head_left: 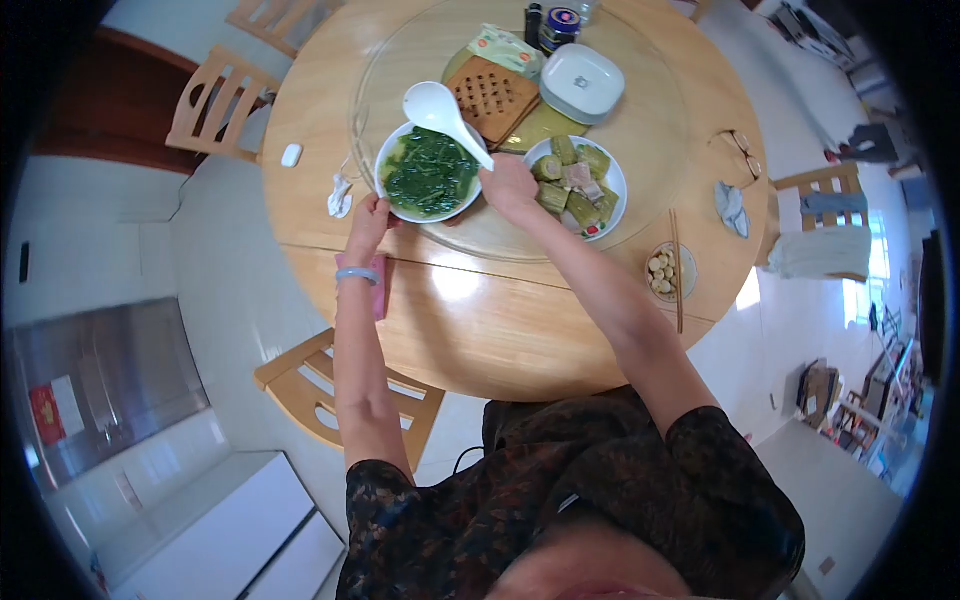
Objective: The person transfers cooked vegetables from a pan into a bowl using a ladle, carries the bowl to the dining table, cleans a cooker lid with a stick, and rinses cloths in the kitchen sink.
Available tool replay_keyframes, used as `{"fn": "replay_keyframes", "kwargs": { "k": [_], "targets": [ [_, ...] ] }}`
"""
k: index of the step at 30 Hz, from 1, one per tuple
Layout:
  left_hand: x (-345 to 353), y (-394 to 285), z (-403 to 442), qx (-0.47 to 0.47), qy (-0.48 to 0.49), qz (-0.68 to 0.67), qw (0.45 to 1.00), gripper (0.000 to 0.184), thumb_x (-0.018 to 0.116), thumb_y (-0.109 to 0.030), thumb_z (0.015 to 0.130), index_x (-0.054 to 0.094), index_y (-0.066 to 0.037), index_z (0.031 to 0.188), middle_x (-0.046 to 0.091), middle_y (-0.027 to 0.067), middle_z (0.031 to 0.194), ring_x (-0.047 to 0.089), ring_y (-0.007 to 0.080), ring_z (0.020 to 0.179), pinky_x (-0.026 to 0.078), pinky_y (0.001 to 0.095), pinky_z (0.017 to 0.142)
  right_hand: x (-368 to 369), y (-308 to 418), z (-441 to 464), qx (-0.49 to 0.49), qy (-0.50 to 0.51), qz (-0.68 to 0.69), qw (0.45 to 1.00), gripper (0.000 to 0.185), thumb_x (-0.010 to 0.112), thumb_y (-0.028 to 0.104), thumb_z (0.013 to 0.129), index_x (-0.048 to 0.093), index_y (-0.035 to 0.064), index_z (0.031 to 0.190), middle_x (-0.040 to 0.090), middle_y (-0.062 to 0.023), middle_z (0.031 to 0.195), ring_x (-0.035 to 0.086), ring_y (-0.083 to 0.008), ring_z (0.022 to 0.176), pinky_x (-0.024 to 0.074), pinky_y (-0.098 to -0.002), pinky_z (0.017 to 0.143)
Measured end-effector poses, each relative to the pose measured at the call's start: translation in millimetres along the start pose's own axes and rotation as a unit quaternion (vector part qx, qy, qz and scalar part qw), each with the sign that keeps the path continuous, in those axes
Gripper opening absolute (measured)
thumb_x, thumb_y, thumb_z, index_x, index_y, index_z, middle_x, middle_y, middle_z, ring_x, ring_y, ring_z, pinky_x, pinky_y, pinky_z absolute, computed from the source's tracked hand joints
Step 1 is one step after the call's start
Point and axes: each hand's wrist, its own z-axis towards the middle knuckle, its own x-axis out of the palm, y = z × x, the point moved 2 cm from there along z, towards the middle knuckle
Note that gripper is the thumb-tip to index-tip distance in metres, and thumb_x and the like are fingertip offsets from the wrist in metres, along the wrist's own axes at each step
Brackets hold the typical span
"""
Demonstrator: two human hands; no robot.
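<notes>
At the near right, a small bowl (691, 268) holds pale pieces under chopsticks (681, 305). Leftward, the left hand (369, 225) pinches the rim of the bowl (381, 172) of greens (430, 175) in liquid. Opposite, the right hand (512, 188) curls at the spoon (430, 104); whether its fingers pinch handle or rim, one cannot tell. Uneven lifting could spill liquid; a slack grip, drop the spoon. Beside it, the plate (618, 195) holds green chunks (556, 198); farther sits a white dish (583, 82).
</notes>
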Motion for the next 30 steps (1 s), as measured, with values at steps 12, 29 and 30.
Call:
{"fn": "replay_keyframes", "kwargs": {
  "k": [12,29,30],
  "targets": [
    [-13.1,11.8,36.8,-0.030,0.007,0.029,0.999,0.029,0.041,-0.020,0.102,0.057,0.002,0.113,0.064,0.0074,0.089,0.061,0.0136,0.066,0.055,0.0259,0.063,-13.7,-12.9,-5.2,-0.027,-0.006,0.067,0.997,0.029,0.063,0.029,0.085,0.066,0.0062,0.102,0.068,-0.0151,0.099,0.066,-0.0322,0.092,0.0502,-0.0421,0.082],
    [120.5,23.0,-168.2,0.026,-0.092,-0.099,0.991,0.032,0.047,-0.021,0.100,0.049,0.000,0.124,0.059,0.0063,0.088,0.054,0.0081,0.064,0.044,0.0213,0.051,-149.9,-194.9,-82.5,-0.072,-0.157,-0.073,0.982,0.020,0.045,0.020,0.097,0.053,0.0023,0.102,0.062,-0.0242,0.088,0.058,-0.0449,0.082,0.0463,-0.0514,0.069],
    [128.7,24.5,-179.4,0.017,-0.084,-0.104,0.991,0.030,0.047,-0.019,0.100,0.049,-0.001,0.124,0.059,0.0053,0.087,0.054,0.0075,0.064,0.044,0.0210,0.053,-149.5,-193.8,-81.4,-0.089,-0.155,-0.093,0.980,0.017,0.046,0.017,0.096,0.053,0.0023,0.100,0.062,-0.0237,0.089,0.059,-0.0437,0.083,0.0468,-0.0508,0.070]
  ]
}}
